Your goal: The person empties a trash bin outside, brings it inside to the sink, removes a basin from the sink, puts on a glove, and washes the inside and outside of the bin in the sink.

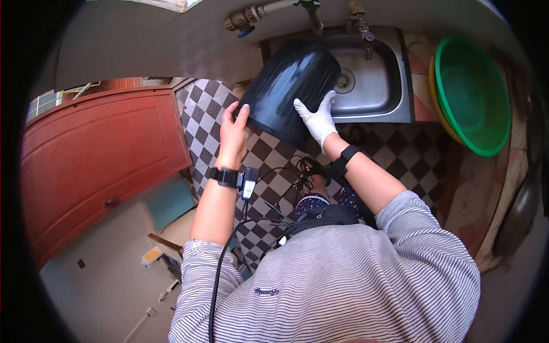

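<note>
A glossy black plastic bin [286, 86] is tilted partly over the left side of the steel sink [366, 106], with wet-looking streaks on its wall. My bare left hand [233, 131] grips its near left edge, thumb against the outside and the other fingers partly hidden. On the right, my right hand [319, 117] wears a white glove and presses on the bin's side near the sink rim, thumb and fingers spread around it. The inside of the bin is out of sight.
A tap [366, 37] hangs above the sink, and a pipe with a blue-handled valve [246, 30] runs along the wall. Green basins [472, 94] stand at the right. A red door [103, 160] is on the left. A black cable [216, 286] trails over my left arm.
</note>
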A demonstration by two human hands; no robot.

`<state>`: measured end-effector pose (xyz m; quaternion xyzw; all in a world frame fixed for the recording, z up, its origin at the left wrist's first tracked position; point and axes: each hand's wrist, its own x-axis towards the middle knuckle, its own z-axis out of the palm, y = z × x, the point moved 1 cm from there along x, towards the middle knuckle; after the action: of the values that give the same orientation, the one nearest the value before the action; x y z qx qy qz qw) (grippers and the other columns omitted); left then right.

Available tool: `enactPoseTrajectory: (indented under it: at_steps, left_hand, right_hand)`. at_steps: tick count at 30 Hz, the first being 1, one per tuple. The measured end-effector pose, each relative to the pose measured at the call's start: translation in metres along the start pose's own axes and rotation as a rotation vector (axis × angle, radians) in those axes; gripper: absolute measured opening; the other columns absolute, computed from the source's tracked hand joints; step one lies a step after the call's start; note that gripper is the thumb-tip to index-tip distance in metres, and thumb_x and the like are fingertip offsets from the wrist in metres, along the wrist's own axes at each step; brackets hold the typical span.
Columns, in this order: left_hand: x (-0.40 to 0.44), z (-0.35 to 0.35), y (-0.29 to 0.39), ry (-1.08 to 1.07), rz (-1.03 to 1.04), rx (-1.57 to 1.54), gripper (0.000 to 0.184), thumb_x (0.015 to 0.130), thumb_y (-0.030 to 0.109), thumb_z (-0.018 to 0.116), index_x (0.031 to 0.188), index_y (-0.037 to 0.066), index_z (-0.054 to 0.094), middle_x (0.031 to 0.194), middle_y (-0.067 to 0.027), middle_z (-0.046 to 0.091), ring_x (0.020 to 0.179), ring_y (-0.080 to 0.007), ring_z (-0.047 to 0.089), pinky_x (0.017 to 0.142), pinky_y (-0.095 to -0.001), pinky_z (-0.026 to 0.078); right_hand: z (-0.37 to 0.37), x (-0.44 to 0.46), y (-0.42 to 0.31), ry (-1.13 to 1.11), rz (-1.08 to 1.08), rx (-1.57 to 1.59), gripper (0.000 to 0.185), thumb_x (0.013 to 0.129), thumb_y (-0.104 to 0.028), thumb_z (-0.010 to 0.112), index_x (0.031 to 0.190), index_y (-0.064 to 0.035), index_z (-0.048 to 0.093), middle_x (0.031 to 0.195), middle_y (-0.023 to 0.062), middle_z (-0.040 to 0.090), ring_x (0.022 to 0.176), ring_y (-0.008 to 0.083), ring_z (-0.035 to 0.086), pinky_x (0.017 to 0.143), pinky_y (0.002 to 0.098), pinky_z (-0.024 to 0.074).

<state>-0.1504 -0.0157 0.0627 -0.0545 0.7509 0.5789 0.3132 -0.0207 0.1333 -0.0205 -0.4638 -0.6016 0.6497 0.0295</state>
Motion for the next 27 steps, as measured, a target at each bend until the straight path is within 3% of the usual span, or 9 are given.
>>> enactPoseTrajectory:
  at_steps: [1,4,8,11,14,15,17,22,27]
  left_hand:
    - [0.010,0.002,-0.005,0.001,0.001,-0.007,0.055,0.088,0.015,0.058,0.136,0.010,0.031,0.124,-0.0140,0.046,0.109,-0.0267,0.052,0.077,-0.0373,0.050]
    - [0.024,-0.002,-0.011,0.150,-0.131,-0.497,0.078,0.085,-0.002,0.053,0.143,0.014,0.004,0.131,-0.0224,0.037,0.108,-0.0323,0.052,0.086,-0.0486,0.049]
    - [0.008,-0.001,-0.006,0.166,-0.101,-0.484,0.084,0.084,-0.006,0.052,0.144,0.016,-0.002,0.135,-0.0234,0.031,0.110,-0.0318,0.051,0.087,-0.0468,0.048]
    - [-0.007,0.005,0.000,-0.067,0.319,-0.156,0.088,0.080,-0.009,0.052,0.145,0.013,-0.003,0.143,-0.0190,0.022,0.121,-0.0261,0.040,0.098,-0.0338,0.038]
    - [-0.011,0.008,-0.007,-0.128,0.525,0.186,0.089,0.077,-0.007,0.056,0.144,0.003,-0.002,0.145,-0.0149,0.019,0.126,-0.0213,0.034,0.105,-0.0290,0.024]
    - [-0.021,0.022,-0.003,-0.142,0.533,0.141,0.075,0.079,-0.006,0.055,0.142,0.001,0.016,0.137,-0.0139,0.035,0.121,-0.0196,0.040,0.103,-0.0291,0.029]
    - [-0.014,0.021,-0.014,-0.273,0.407,0.069,0.054,0.080,-0.004,0.055,0.131,-0.001,0.037,0.122,-0.0100,0.051,0.111,-0.0162,0.048,0.098,-0.0285,0.035]
    - [-0.018,0.022,-0.041,-0.275,0.414,0.124,0.039,0.081,-0.001,0.058,0.119,0.000,0.047,0.112,-0.0071,0.057,0.101,-0.0136,0.054,0.091,-0.0276,0.040]
    - [-0.028,0.023,-0.051,-0.270,0.424,0.146,0.033,0.081,0.001,0.059,0.114,-0.001,0.052,0.106,-0.0077,0.061,0.096,-0.0136,0.056,0.087,-0.0276,0.043]
  right_hand:
    - [-0.001,-0.002,-0.002,-0.020,0.006,-0.011,0.124,0.069,-0.065,0.063,0.139,0.0015,-0.015,0.146,0.0278,-0.006,0.138,0.0333,-0.001,0.112,0.0328,0.0109]
    - [-0.007,0.002,0.005,-0.010,-0.163,-0.087,0.118,0.072,-0.059,0.064,0.140,0.0022,-0.011,0.147,0.0265,-0.004,0.138,0.0335,0.001,0.112,0.0329,0.0094]
    - [-0.051,0.026,-0.007,0.198,-0.595,-0.339,0.092,0.082,-0.046,0.058,0.142,0.0003,0.005,0.147,0.0245,0.006,0.138,0.0337,0.008,0.112,0.0358,0.0111]
    - [-0.073,0.045,-0.030,0.287,-0.869,-0.531,0.080,0.084,-0.043,0.055,0.142,-0.0030,0.017,0.145,0.0241,0.017,0.136,0.0349,0.016,0.110,0.0391,0.0164]
    - [-0.055,0.057,-0.040,0.188,-0.801,-0.687,0.072,0.085,-0.043,0.053,0.138,-0.0026,0.027,0.142,0.0236,0.026,0.132,0.0375,0.023,0.109,0.0408,0.0201]
    - [-0.041,0.059,-0.040,0.073,-0.703,-0.739,0.070,0.085,-0.044,0.052,0.136,-0.0023,0.029,0.141,0.0232,0.028,0.131,0.0382,0.025,0.108,0.0419,0.0209]
    - [-0.003,0.046,-0.041,0.228,-0.768,-0.813,0.065,0.086,-0.043,0.049,0.134,-0.0027,0.032,0.137,0.0236,0.032,0.129,0.0389,0.027,0.107,0.0439,0.0218]
    - [0.012,0.024,-0.059,-0.079,-1.259,-0.576,0.049,0.089,-0.034,0.043,0.132,-0.0098,0.039,0.136,0.0141,0.040,0.129,0.0272,0.033,0.108,0.0403,0.0227]
    - [-0.055,0.121,-0.006,0.236,-0.786,-0.682,0.045,0.091,-0.037,0.040,0.122,-0.0054,0.045,0.127,0.0171,0.046,0.120,0.0317,0.041,0.103,0.0413,0.0296]
